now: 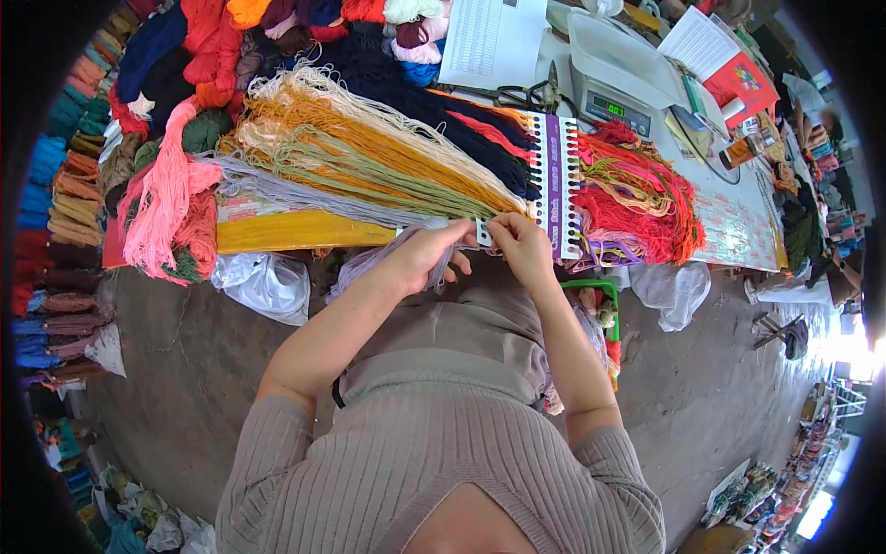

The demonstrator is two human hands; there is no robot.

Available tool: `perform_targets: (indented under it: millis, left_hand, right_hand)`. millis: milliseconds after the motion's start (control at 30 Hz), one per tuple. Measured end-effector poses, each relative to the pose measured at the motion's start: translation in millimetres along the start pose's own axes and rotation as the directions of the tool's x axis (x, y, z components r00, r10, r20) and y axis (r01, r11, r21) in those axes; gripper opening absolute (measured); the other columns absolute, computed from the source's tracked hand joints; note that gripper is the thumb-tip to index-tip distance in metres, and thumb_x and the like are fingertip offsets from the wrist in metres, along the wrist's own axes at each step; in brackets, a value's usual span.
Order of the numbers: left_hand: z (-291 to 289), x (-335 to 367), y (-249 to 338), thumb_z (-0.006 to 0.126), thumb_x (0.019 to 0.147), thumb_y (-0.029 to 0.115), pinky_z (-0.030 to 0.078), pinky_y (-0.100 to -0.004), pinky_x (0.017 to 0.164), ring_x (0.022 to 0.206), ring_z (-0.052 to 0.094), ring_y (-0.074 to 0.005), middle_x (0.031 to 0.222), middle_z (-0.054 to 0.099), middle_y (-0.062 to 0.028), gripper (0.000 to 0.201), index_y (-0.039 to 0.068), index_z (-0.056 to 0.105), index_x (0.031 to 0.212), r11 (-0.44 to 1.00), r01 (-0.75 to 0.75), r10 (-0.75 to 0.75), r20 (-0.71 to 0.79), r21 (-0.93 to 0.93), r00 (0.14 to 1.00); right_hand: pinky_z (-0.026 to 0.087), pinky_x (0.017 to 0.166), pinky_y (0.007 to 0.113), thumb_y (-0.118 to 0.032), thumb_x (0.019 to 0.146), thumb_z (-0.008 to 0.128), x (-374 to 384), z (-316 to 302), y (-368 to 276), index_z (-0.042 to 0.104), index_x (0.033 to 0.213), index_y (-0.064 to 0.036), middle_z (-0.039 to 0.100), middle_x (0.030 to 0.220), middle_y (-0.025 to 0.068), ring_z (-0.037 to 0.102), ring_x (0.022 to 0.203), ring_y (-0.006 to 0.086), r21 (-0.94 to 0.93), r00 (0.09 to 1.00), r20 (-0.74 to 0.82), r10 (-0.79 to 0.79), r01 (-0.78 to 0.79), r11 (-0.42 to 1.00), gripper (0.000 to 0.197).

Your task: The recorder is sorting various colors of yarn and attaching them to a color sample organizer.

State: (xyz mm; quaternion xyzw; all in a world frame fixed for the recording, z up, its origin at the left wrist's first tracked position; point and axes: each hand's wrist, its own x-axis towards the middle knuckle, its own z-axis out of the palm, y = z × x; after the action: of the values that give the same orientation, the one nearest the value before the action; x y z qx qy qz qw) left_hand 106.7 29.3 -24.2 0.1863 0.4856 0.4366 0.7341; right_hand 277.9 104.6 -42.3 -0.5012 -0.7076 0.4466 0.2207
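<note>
My left hand (429, 255) is at the table's near edge with its fingers curled in a loose lavender-grey skein of thread (358, 274), which hangs below the edge. Close beside it, my right hand (522, 247) pinches a small white card piece with dark holes (483, 233). Just beyond my right hand lies a long white thread card (556, 175) with a purple middle strip and holes along both sides. Long ochre, green, cream and navy threads (369, 152) fan leftward from it. Shorter red, orange and purple threads (637, 198) spread to its right.
A digital scale (618, 113) with a clear tray stands at the back right, near scissors (544, 92) and a printed sheet (492, 42). Pink skeins (166, 198) drape over the left table end. A green basket (609, 300) stands below the edge. Coloured yarn fills racks at left.
</note>
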Motion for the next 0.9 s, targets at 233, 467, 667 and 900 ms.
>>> perform_targets:
  millis: [233,467,667,900]
  left_hand:
    - [3.7,29.5,-3.7,0.053,0.088,0.016,0.030,-0.0185,0.036,0.043,0.049,-0.0063,0.074,0.065,-0.0045,0.015,0.004,0.061,0.089,0.968,-0.098,0.120,-0.082,0.230,0.989]
    - [-1.6,6.7,14.1,0.054,0.089,0.018,0.028,-0.0184,0.034,0.042,0.043,-0.0042,0.066,0.057,-0.0013,0.016,0.006,0.060,0.081,0.867,-0.136,0.244,-0.171,0.479,0.955]
    - [-52.4,-45.2,66.6,0.050,0.091,0.009,0.021,-0.0125,0.033,0.044,0.032,0.0004,0.071,0.052,-0.0009,0.024,0.004,0.053,0.114,0.809,-0.105,0.324,0.290,-0.578,0.900]
    - [-3.2,7.4,7.9,0.049,0.092,0.022,0.035,-0.0218,0.038,0.044,0.049,-0.0068,0.058,0.055,-0.0010,0.016,0.008,0.057,0.090,0.784,-0.121,0.079,0.095,0.609,0.992]
  right_hand:
    - [0.046,0.057,0.027,-0.025,0.080,0.062,14.4,1.5,6.4,0.065,0.085,-0.0049,0.064,0.067,0.0042,0.060,0.058,0.0109,0.083,0.991,0.136,0.015,-0.026,0.996,0.021]
    - [0.043,0.053,0.028,-0.024,0.083,0.062,11.7,0.0,10.3,0.059,0.083,-0.0036,0.061,0.062,0.0042,0.058,0.055,0.0134,0.023,0.988,0.155,0.005,-0.009,1.000,0.020]
    - [0.042,0.052,0.023,-0.019,0.085,0.060,5.4,1.8,6.6,0.059,0.083,-0.0035,0.059,0.062,0.0010,0.055,0.056,0.0088,-0.014,0.990,0.138,-0.028,0.030,0.999,0.016]
    - [0.043,0.059,0.023,-0.016,0.090,0.055,9.3,-0.9,20.3,0.059,0.086,-0.0035,0.058,0.065,-0.0007,0.055,0.062,0.0087,0.255,0.964,0.250,-0.091,0.025,0.967,0.014]
